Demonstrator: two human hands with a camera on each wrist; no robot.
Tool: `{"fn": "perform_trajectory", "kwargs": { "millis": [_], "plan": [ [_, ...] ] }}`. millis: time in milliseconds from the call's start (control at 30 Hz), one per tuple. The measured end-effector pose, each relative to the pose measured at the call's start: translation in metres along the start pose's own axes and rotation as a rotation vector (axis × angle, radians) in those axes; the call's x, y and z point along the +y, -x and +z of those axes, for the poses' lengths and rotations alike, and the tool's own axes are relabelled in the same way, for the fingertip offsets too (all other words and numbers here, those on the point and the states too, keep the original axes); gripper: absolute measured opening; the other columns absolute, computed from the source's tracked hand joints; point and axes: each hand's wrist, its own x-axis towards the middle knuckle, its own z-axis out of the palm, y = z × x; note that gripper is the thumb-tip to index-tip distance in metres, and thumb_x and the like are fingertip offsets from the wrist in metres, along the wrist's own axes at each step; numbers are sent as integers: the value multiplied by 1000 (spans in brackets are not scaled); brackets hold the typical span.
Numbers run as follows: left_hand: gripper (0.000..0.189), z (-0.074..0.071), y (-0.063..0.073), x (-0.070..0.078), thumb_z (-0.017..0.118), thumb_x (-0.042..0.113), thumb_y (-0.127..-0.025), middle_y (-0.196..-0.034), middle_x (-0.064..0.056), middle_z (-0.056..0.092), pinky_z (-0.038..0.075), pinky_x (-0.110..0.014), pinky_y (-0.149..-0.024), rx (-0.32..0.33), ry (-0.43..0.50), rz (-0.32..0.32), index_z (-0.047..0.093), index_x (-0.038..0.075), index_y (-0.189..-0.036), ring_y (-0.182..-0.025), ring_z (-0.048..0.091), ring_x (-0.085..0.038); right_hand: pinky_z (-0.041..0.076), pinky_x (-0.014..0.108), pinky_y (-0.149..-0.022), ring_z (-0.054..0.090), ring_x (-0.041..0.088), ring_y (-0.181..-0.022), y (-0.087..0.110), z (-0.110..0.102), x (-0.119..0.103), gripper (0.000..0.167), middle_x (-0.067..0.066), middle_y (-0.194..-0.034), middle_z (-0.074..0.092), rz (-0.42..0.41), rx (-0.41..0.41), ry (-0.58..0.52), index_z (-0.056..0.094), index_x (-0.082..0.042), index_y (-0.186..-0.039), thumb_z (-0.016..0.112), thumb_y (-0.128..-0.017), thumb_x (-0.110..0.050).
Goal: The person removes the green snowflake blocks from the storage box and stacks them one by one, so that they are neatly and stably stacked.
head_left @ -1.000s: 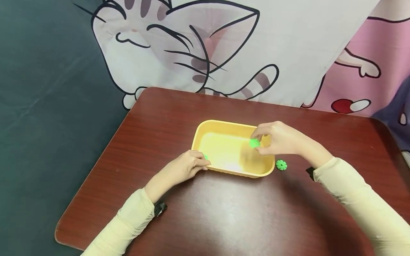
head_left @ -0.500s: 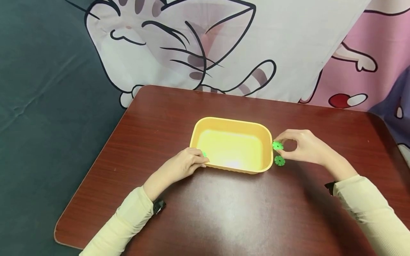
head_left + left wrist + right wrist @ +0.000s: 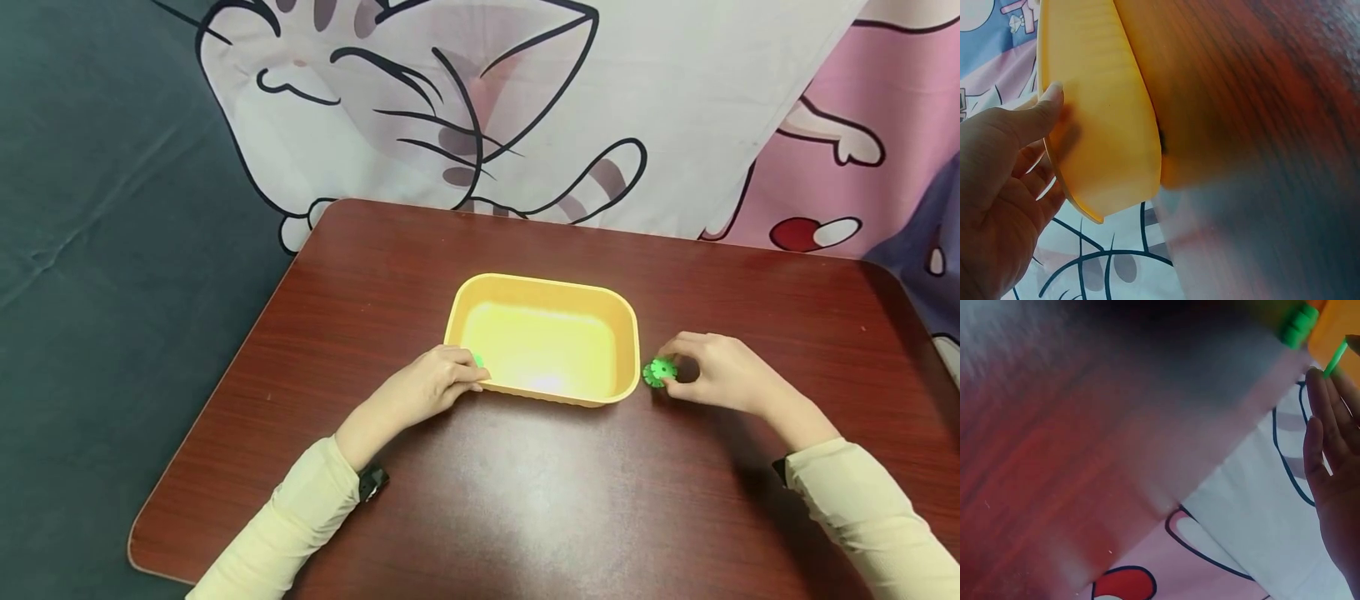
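Observation:
A yellow plastic tub point(image 3: 555, 287) stands on the table. My left hand point(image 3: 427, 383) grips its near left corner, and in the left wrist view the thumb lies on the outer wall point(image 3: 1107, 106) with fingers behind the rim. A bit of green point(image 3: 478, 361) shows inside the tub beside those fingers. Just past the tub's right end, my right hand point(image 3: 720, 373) pinches a green notched disc point(image 3: 664, 369) between thumb and fingertips. That disc point(image 3: 1336, 357) appears edge-on in the right wrist view, near a green piece with stacked ridges point(image 3: 1299, 326) on the table.
The reddish-brown wooden table point(image 3: 525, 500) has rounded corners. A cloth with a cartoon cat point(image 3: 420, 100) hangs behind it, with dark green cloth point(image 3: 112, 292) at the left. A black wrist strap point(image 3: 372, 482) shows under the left sleeve.
My right hand has drawn back out of the tub to the right with the green disc, then lowered it over the green piece on the table. My left hand keeps its grip.

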Motion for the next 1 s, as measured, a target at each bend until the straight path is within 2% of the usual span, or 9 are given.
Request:
{"fn": "perform_trajectory", "kwargs": {
  "millis": [233,567,867,1000],
  "plan": [
    [8,1,1,-1,73,10,-80,-72,3,56,47,-22,-67,11,-11,9,72,11,-89,-67,53,-9,43,32,-65,53,9,-69,-1,10,1,25,-14,-79,58,-39,5,42,68,-18,-85,79,-63,-25],
    [10,1,1,-1,74,8,-79,-72,3,56,47,-22,-68,29,1,12,72,11,-88,-67,53,-9,46,32,-61,50,6,-66,-3,17,2,24,-16,-76,54,-53,0,39,67,-20,-84,77,-63,-25],
    [11,2,2,-1,74,9,-79,-72,4,56,48,-24,-70,22,-1,1,73,11,-90,-67,53,-9,48,32,-62,52,5,-69,-2,16,3,25,-15,-79,56,-35,-25,27,68,-20,-89,77,-66,-24],
    [11,2,1,-2,74,9,-79,-72,3,56,48,-23,-69,23,3,0,73,11,-89,-67,53,-9,49,35,-67,58,9,-77,0,9,5,28,-11,-87,61,22,-32,10,68,-19,-94,78,-68,-24]
  ]
}}
